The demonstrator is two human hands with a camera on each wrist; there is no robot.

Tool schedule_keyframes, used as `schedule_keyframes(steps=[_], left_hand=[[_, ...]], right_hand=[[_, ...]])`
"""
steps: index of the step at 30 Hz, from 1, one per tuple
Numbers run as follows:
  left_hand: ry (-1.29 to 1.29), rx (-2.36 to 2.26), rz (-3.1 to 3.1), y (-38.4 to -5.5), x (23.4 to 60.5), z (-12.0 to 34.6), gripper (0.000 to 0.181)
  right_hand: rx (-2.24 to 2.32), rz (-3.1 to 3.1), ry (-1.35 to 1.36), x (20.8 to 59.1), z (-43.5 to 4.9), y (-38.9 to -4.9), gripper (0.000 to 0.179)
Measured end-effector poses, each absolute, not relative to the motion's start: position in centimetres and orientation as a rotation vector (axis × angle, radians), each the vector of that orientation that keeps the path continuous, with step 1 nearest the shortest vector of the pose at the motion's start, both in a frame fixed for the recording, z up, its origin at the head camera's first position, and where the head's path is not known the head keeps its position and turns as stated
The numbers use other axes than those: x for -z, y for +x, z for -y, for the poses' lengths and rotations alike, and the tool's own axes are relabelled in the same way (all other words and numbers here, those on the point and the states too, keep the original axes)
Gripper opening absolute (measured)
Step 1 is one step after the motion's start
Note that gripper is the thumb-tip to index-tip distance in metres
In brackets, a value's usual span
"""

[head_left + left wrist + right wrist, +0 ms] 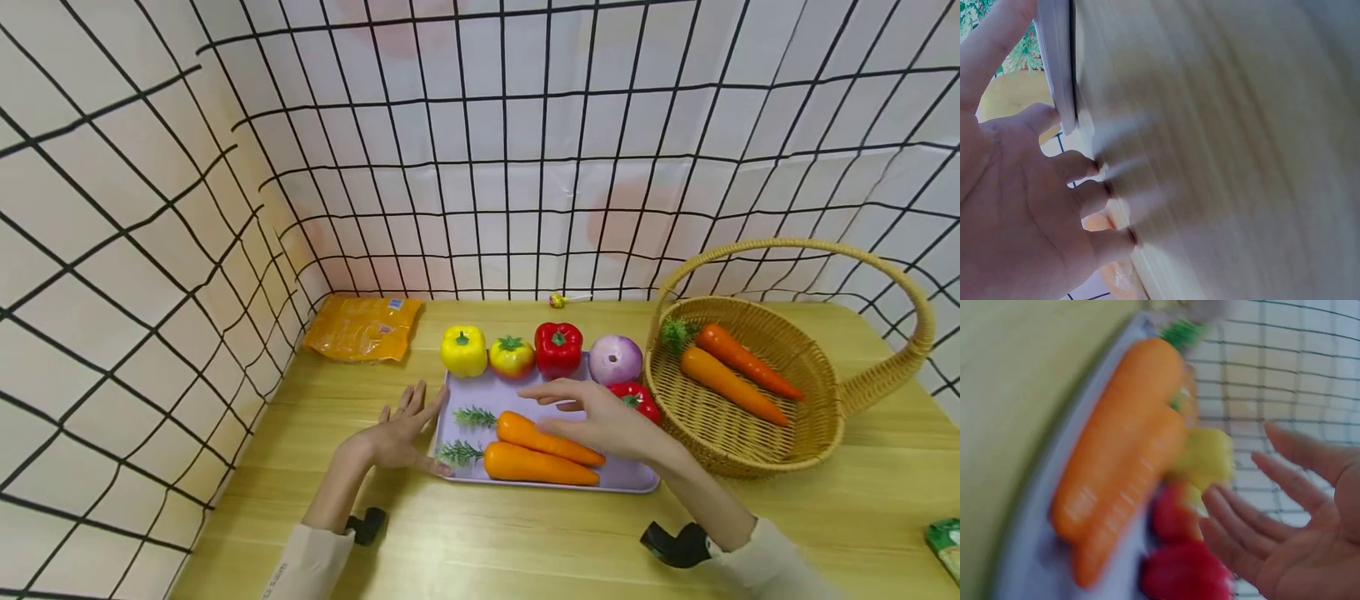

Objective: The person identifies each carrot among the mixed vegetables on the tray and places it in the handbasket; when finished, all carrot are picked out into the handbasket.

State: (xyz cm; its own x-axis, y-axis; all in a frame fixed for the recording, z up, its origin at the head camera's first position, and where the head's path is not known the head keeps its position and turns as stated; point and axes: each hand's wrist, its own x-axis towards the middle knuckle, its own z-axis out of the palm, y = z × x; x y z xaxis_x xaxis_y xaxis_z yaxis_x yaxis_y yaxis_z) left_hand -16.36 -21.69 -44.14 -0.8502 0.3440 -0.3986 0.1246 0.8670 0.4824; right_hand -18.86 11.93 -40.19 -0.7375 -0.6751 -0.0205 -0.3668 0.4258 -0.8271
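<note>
On the lilac tray [626, 475] lie two toy carrots [536, 467] with green tops, side by side near its front edge. My left hand [393, 440] is at the tray's left side, fingers spread and thumb at the front corner. The left wrist view shows its fingertips against the wooden tabletop, beside the tray edge [1057, 56]. Over the tray hovers my right hand [596, 419], fingers loosely extended and holding nothing. Along the back are a yellow bell pepper [463, 352], a red-yellow tomato [512, 358], a red bell pepper [558, 348] and a purple onion [615, 360].
Another red pepper [639, 398] is partly hidden behind my right hand. A wicker basket [693, 417] with a tall handle stands right, holding two carrots [731, 383]. An orange packet [363, 329] and a lollipop [557, 300] lie near the black wire grid; a green packet [947, 546] sits far right.
</note>
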Motion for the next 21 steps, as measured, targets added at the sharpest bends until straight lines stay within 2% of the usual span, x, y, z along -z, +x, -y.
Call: schedule_keyframes(steps=[8,21], left_hand=[[0.338,-0.627,-2.555,-16.3,44.3,21.8,0.126],[0.343,-0.608,-2.56,-16.3,44.1,21.7,0.125]], right_hand=[[1.276,-2.267,-0.782,43.6,-9.0,-19.8,0.045],[1.264,-2.255,-0.719,45.0,-8.3,-20.5,0.045]])
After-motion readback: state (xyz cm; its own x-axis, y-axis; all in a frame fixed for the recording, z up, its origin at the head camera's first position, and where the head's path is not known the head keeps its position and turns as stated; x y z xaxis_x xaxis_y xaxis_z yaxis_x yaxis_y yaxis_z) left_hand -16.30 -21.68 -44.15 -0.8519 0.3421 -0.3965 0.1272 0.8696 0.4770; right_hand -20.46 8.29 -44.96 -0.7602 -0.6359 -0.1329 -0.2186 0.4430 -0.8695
